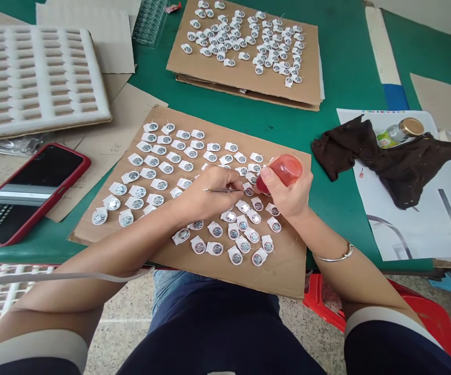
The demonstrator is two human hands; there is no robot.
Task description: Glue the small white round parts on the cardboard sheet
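Observation:
A cardboard sheet (284, 276) lies on the table in front of me, with many small round silver parts on white tabs (236, 255) spread over it. My left hand (213, 195) is closed around thin metal tweezers (220, 190), whose tip points right at one of these parts. Wrapped around a soft red squeeze bottle (286, 169), my right hand (293, 195) tilts it down and left. The bottle's lower end is partly hidden by my thumb, close beside the tweezers' tip.
Behind, a second cardboard stack (210, 73) carries more such parts. A red-cased phone (30, 192) and a white foam tray (38, 78) lie at the left. To the right are a dark cloth (401, 172), a small glass jar (399, 133) and printed paper (424, 229).

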